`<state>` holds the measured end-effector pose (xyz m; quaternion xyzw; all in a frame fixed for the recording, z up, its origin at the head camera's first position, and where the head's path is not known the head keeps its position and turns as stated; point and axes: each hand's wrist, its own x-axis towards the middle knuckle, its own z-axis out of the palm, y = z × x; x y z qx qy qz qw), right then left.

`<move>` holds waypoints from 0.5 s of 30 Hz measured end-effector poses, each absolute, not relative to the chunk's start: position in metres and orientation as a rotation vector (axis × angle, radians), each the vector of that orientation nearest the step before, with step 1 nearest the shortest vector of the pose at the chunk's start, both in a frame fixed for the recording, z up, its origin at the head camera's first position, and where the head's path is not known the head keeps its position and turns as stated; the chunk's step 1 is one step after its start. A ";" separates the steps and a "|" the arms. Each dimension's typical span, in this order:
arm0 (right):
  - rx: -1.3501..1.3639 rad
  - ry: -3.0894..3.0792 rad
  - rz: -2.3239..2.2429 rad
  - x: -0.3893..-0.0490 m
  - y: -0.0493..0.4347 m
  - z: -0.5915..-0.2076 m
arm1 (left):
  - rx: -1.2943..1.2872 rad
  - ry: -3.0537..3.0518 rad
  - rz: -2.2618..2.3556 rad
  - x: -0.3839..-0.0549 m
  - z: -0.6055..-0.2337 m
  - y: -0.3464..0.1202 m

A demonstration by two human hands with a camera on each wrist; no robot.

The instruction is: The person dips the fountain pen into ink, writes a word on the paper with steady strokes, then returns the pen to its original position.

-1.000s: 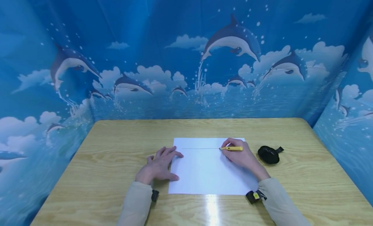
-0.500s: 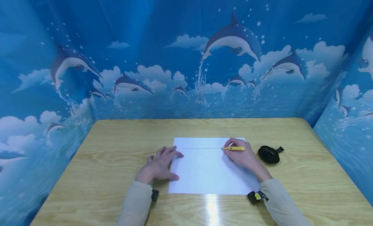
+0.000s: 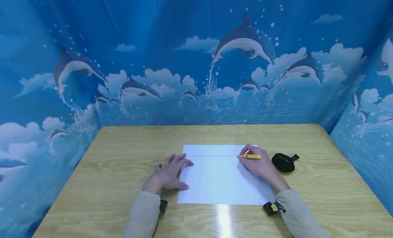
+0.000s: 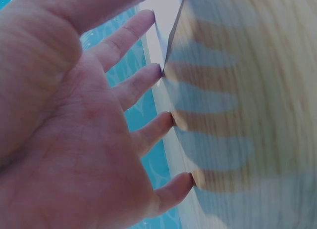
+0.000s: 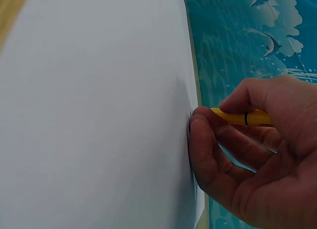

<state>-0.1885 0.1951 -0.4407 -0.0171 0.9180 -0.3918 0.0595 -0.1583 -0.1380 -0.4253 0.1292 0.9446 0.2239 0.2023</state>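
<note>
A white sheet of paper (image 3: 215, 183) lies on the wooden table, with a thin dark line (image 3: 212, 156) running across its upper part. My right hand (image 3: 258, 164) pinches a yellow pen (image 3: 252, 157) between thumb and fingers; its tip meets the right end of the line. In the right wrist view the yellow pen (image 5: 255, 118) sits in the grip of the right hand (image 5: 267, 160), whose lower fingers rest on the paper. Spread out at the sheet's left edge, my left hand (image 3: 167, 175) holds nothing, its fingertips (image 4: 163, 121) resting on the paper edge and the tabletop.
A small black dish-like object (image 3: 283, 163) with a short tab stands right of the paper. The wooden table (image 3: 122, 152) ends at a blue dolphin-print curtain (image 3: 172, 60) behind and at both sides. Black wrist cameras (image 3: 270, 208) sit by both sleeves.
My right hand has slid to the right with the pen, and the line on the paper has grown longer behind its tip. The left hand has stayed in place.
</note>
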 end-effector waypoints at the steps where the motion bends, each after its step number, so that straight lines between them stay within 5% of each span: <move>1: -0.047 2.783 -1.183 -0.188 0.196 -0.441 | 0.360 2.636 0.627 -0.158 -0.425 -0.138; 15: -0.076 2.816 -1.175 -0.187 0.199 -0.441 | 0.352 2.629 0.626 -0.158 -0.424 -0.137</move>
